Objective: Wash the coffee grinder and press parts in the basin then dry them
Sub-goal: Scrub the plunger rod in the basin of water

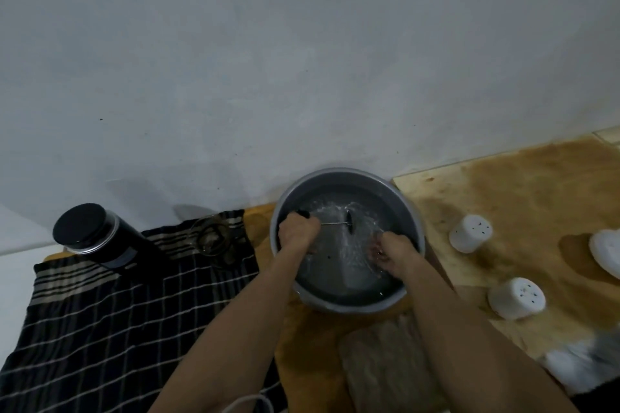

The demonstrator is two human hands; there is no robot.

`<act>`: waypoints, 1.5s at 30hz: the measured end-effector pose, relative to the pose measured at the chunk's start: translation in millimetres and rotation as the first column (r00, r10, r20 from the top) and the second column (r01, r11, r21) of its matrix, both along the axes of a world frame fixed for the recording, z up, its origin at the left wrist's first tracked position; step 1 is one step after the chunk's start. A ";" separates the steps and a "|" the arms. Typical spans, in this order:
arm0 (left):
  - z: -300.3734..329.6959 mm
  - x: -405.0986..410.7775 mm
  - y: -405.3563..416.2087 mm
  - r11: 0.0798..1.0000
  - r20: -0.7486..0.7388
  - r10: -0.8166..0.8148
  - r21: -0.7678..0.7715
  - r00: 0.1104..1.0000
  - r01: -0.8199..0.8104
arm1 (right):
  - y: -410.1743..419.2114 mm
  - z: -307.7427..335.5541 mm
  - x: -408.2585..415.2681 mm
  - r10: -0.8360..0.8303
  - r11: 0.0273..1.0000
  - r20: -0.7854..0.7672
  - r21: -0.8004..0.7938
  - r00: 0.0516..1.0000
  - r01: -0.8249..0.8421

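Note:
A grey round basin [412, 211] holds rippling water. My left hand [297, 231] is at its left side and grips the black-knobbed end of the press plunger [333, 223], a thin metal rod with a dark disc at its far end, held just over the water. My right hand [391, 250] dips into the water at the right side with its fingers curled; whether it holds anything is hidden by the water. The black coffee grinder [100, 238] lies on a dark checked cloth [117, 318] to the left. A tangled dark cord [214, 238] lies on the cloth behind it.
A grey wall rises straight behind the basin. To the right, two white perforated cups [469, 233] [516, 302] lie on a wet wooden board [523, 184], with a white object [607, 253] at the right edge. A grey folded cloth [389, 365] lies in front of the basin.

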State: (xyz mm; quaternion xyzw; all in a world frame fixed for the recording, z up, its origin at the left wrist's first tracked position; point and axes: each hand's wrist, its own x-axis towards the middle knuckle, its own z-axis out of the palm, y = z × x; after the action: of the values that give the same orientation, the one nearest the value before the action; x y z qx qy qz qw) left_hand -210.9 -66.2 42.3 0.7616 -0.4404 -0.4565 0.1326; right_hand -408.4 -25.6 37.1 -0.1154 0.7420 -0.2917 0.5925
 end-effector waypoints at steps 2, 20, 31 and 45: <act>-3.6 -2.4 3.1 0.999 0.040 -0.002 -0.039 0.999 0.003 | -2.4 11.4 1.5 -0.019 0.998 0.112 -0.054 0.993 0.026; -12.5 4.8 -0.1 0.994 -0.224 0.096 0.071 0.970 -0.082 | -14.0 32.2 5.9 0.119 0.988 -0.214 -0.067 0.969 -0.136; -3.3 2.1 7.7 0.981 -0.278 0.154 0.157 0.948 -0.114 | -18.4 61.5 43.1 0.359 0.922 0.050 -0.176 0.932 -0.346; 0.2 1.7 9.7 0.998 -0.101 -0.006 0.062 0.995 0.012 | -18.5 55.4 22.7 0.036 0.964 0.434 -0.254 0.900 0.084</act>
State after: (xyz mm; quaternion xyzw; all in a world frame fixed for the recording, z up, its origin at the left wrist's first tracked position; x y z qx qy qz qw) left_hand -209.2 -56.4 42.4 0.7392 -0.4223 -0.5086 0.1289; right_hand -385.7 -44.2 92.4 -0.1168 0.5464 -0.4145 0.7184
